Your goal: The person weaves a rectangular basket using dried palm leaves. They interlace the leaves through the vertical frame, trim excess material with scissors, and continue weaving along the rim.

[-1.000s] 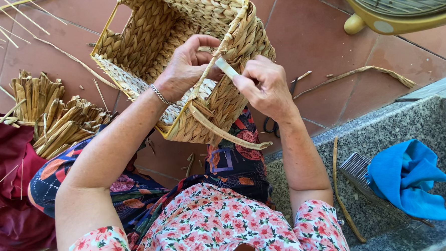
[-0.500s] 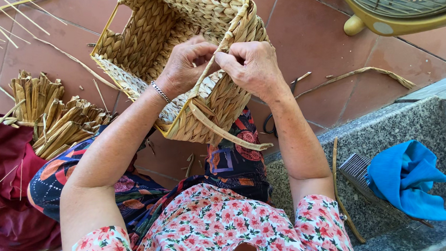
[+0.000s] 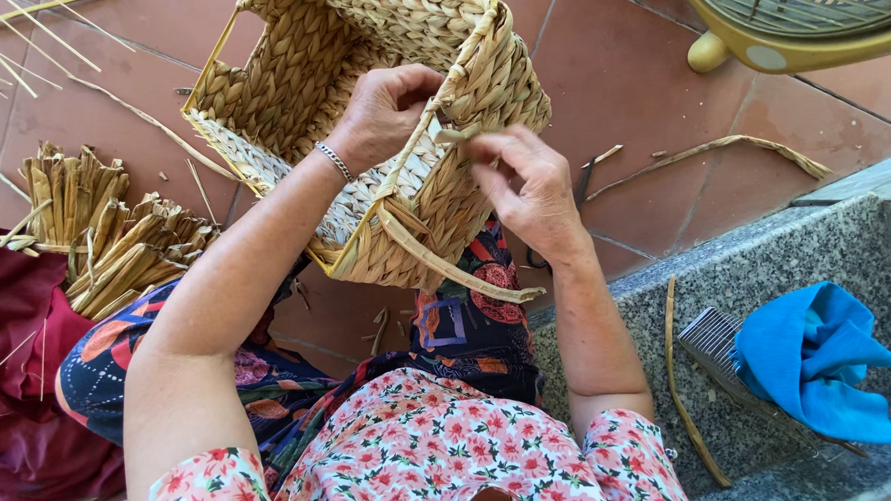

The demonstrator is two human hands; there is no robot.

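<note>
Both hands' grip pinches a flat straw strand on the tan woven basket.

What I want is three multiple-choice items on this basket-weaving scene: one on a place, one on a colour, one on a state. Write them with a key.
1. The bundle of dried stalks lies: A on the floor, left of the basket; B inside it; C on the person's lap.
2. The cloth on the stone ledge is: A red; B white; C blue.
3. The right hand: A lies flat on the ledge; B pinches a strand at the basket's rim; C holds the cloth.
Key: A, the stalks rest on the tiles; C, it is plainly blue; B, its fingertips close on the strand.
</note>
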